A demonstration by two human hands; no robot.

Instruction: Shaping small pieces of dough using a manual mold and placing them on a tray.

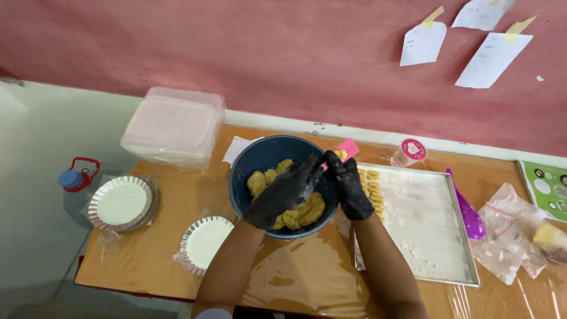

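Observation:
Both my hands wear black gloves and meet above a blue bowl (248, 162) of yellow dough lumps (307, 210). My left hand (283, 192) reaches across the bowl, its fingertips touching a pink ridged comb-like tool (348, 147). My right hand (351, 186) grips that tool, with a small piece of yellow dough (341, 155) pressed on it. To the right lies a floured metal tray (425, 224) with a row of shaped yellow pieces (373, 192) along its left side.
A stack of clear plastic lidded boxes (174, 127) stands at the back left. Paper plates in plastic wrap (121, 204) (204, 242) lie at the left. A purple scoop (466, 212), a small pink-lidded cup (409, 152) and plastic bags (514, 236) lie at the right. Paper notes (422, 42) hang on the wall.

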